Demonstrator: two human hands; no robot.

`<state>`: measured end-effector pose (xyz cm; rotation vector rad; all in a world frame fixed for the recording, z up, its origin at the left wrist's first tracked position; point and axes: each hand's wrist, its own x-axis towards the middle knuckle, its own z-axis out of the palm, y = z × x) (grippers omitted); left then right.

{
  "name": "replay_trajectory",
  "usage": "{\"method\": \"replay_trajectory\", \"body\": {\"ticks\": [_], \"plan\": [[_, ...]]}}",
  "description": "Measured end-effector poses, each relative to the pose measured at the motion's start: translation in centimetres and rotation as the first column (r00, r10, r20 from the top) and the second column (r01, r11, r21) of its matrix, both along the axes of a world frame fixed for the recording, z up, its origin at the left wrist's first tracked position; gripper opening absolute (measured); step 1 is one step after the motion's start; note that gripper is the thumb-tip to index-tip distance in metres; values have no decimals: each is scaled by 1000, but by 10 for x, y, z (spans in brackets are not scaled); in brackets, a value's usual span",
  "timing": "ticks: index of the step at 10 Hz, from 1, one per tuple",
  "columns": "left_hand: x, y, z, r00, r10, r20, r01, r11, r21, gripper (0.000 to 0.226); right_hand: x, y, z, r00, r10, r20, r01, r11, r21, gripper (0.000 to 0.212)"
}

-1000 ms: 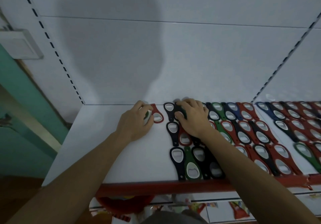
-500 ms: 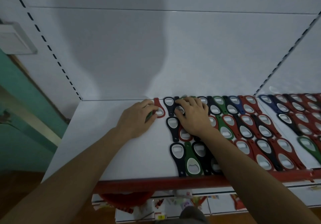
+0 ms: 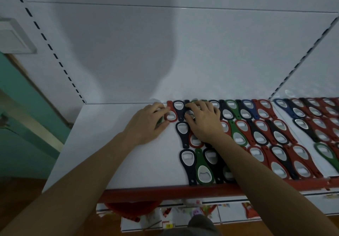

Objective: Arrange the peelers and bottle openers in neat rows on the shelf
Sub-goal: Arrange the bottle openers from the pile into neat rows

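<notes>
Shelf (image 3: 110, 153): white, openers rowed across its right half.
Left grip (image 3: 146, 124): clenched on green opener (image 3: 161, 120), touching red opener (image 3: 171, 115) at back edge.
Right grip (image 3: 203, 120): curled over black opener (image 3: 189, 114); pinching or pressing, cannot tell.
Advice: probably lay green snug left of red, parallel.

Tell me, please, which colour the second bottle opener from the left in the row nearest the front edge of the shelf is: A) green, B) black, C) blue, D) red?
A: the green bottle opener lies second from the left in that row, just right of the black bottle opener that starts it.
</notes>
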<state>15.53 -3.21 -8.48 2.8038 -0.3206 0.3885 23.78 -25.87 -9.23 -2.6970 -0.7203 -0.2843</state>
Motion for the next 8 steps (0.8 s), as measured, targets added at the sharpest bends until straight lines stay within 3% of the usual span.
{"method": "replay_trajectory", "body": {"ticks": [1, 2, 3, 4, 5, 6, 7, 8], "plan": [[-7, -1, 7, 998, 36, 54, -24, 977, -210, 52, 1, 0, 0, 1000, -3, 1, 3, 1000, 7, 37], [-17, -1, 20, 977, 195, 86, -135, 879, -458, 44, 1, 0, 1, 1000, -3, 3, 3, 1000, 15, 37], [-35, -7, 36, 965, 146, 219, -35, 894, -446, 25, 1, 0, 1, 1000, -4, 9, 4, 1000, 23, 36], [-57, -9, 28, 971, -102, 216, 152, 961, -231, 17, 0, 0, 1, 1000, -7, 8, 7, 1000, 23, 37], [-75, -4, 13, 972, -234, 26, 235, 964, -125, 20, 0, 0, 2, 1000, -10, 11, 10, 1000, 22, 37], [-86, 0, 13, 972, -234, -12, 227, 954, -197, 34, 0, 0, 1, 1000, -7, 13, 6, 1000, 19, 37], [-83, -3, 13, 997, -75, 19, 77, 974, -213, 43, 1, 0, 1, 1000, -5, 7, 5, 1000, 9, 38], [-77, -13, 9, 993, 27, -111, -40, 993, -112, 61, 0, 0, 2, 1000, -5, 1, 5, 1000, 7, 39]]}}
